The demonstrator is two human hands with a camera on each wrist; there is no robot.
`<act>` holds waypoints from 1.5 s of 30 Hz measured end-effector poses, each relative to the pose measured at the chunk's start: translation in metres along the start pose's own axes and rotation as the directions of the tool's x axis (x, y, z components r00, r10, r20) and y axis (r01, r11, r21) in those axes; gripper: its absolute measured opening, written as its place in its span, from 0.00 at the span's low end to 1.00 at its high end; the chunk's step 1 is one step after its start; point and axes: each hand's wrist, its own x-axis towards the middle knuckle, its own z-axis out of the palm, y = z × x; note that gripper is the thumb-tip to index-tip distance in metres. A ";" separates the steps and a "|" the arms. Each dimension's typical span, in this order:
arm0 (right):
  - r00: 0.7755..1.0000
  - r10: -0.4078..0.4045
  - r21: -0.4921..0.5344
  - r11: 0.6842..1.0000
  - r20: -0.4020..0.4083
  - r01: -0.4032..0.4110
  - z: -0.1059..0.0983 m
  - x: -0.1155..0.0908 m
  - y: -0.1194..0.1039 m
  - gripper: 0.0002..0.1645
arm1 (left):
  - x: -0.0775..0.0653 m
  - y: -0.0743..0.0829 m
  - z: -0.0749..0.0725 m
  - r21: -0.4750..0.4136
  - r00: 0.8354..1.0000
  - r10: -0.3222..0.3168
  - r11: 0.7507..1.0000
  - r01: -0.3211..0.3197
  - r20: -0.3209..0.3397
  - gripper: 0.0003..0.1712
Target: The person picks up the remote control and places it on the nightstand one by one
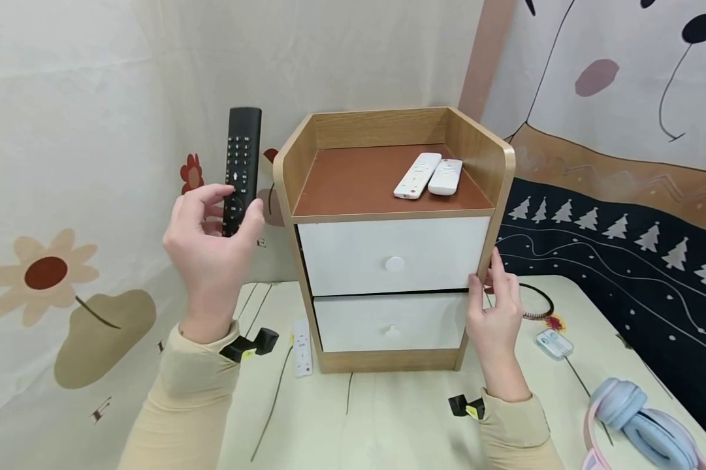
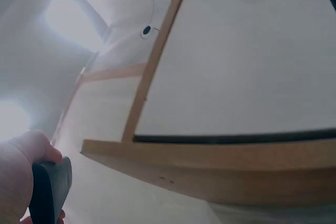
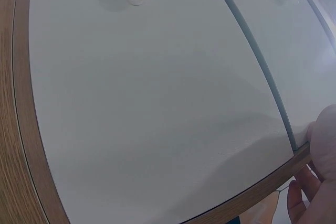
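My left hand (image 1: 211,241) holds a black remote control (image 1: 243,163) upright, left of a small wooden cabinet (image 1: 388,360), its fingers and thumb pinching the lower part. In the left wrist view the remote's dark end (image 2: 52,187) shows between the fingers. The cabinet has two closed white drawers, an upper one (image 1: 353,261) and a lower one (image 1: 353,326), each with a round knob. With thumb in front and fingers along the side, my right hand (image 1: 496,313) grips the cabinet's right edge. Two white remotes (image 1: 417,176) lie on the brown top shelf (image 1: 347,186).
A white power strip (image 1: 302,349) lies left of the cabinet on the pale tablecloth (image 1: 400,424). To the right are a clear-cased small item (image 1: 554,343), a dark coiled band (image 1: 541,313) and blue-pink headphones (image 1: 641,418). Patterned cloth hangs behind.
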 end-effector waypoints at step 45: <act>0.999 0.015 -0.003 1.000 0.030 -0.014 0.001 -0.001 0.005 0.38 | 0.007 0.068 0.112 0.316 0.764 -0.078 0.933 -0.170 0.640 0.14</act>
